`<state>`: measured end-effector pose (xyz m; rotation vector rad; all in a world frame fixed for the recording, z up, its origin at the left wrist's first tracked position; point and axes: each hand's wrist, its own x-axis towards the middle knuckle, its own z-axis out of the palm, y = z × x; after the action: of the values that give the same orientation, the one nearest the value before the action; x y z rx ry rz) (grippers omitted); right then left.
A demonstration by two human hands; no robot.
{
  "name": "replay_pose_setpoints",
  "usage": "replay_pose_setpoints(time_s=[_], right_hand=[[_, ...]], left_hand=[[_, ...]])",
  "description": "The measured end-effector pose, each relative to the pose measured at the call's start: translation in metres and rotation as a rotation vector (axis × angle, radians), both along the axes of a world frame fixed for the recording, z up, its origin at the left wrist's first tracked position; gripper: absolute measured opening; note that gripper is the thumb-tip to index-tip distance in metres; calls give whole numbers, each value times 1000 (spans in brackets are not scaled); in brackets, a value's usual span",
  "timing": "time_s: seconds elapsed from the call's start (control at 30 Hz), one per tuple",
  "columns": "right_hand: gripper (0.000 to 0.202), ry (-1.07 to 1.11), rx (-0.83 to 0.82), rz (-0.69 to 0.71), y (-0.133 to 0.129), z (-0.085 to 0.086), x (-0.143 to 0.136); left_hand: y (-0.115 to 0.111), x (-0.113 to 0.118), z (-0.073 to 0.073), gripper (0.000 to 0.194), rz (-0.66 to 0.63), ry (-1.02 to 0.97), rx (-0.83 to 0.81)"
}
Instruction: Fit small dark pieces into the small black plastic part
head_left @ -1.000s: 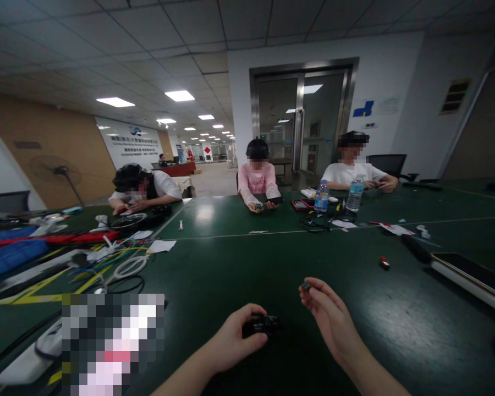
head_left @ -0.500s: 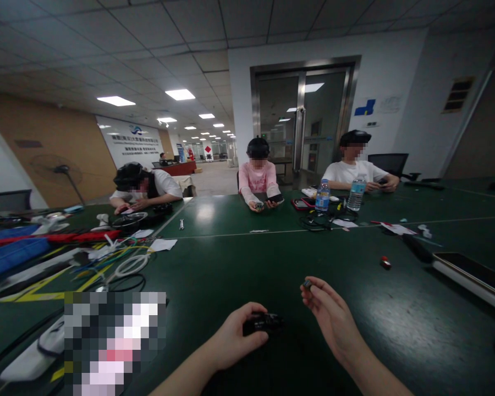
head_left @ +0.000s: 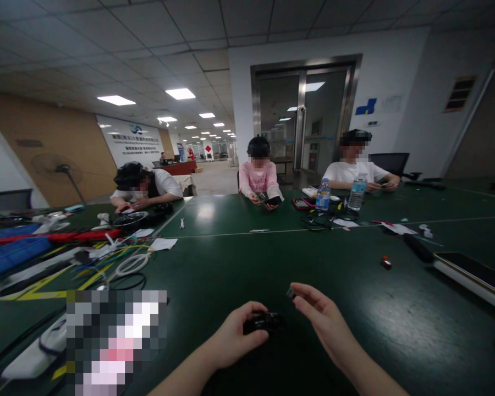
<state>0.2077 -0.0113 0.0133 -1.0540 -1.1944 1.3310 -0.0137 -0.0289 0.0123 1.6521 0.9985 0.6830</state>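
My left hand (head_left: 236,336) is curled around a small glossy black device (head_left: 268,322), thumb on the near side and fingers on the far side. The device lies low over the green tabletop (head_left: 214,275), and its exact kind is too dark to tell. Between the thumb and fingertips of my right hand (head_left: 325,322) is a small dark piece with a bluish-green tint (head_left: 290,293). That piece is held slightly above and to the right of the black device, apart from it.
A small red and silver item (head_left: 385,262) lies to the right, near a white-edged flat device (head_left: 474,280). Cables (head_left: 132,265), a white power strip (head_left: 37,352) and blue trays (head_left: 16,258) crowd the left. Two bottles (head_left: 323,195) stand across the table, where three people sit.
My right hand has moved left and slightly down with the small piece, closer to the black device. My left hand has stayed in place. The person opposite has shifted their hands.
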Motion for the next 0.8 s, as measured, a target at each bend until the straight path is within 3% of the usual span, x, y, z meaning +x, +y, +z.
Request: replay_pose_setpoints(time_s=[0.2, 0.37, 0.63, 0.8], right_hand=[[42, -84, 48, 82, -5, 7, -6], [36, -138, 55, 160, -5, 1, -9], [17, -484, 230, 252, -12, 5, -15], [16, -562, 268, 315, -13, 10, -16]], left_hand=[[1, 0, -3, 35, -10, -22, 12], [1, 1, -2, 36, -21, -6, 19], [1, 1, -1, 36, -12, -16, 43], [2, 1, -8, 37, -4, -21, 54]])
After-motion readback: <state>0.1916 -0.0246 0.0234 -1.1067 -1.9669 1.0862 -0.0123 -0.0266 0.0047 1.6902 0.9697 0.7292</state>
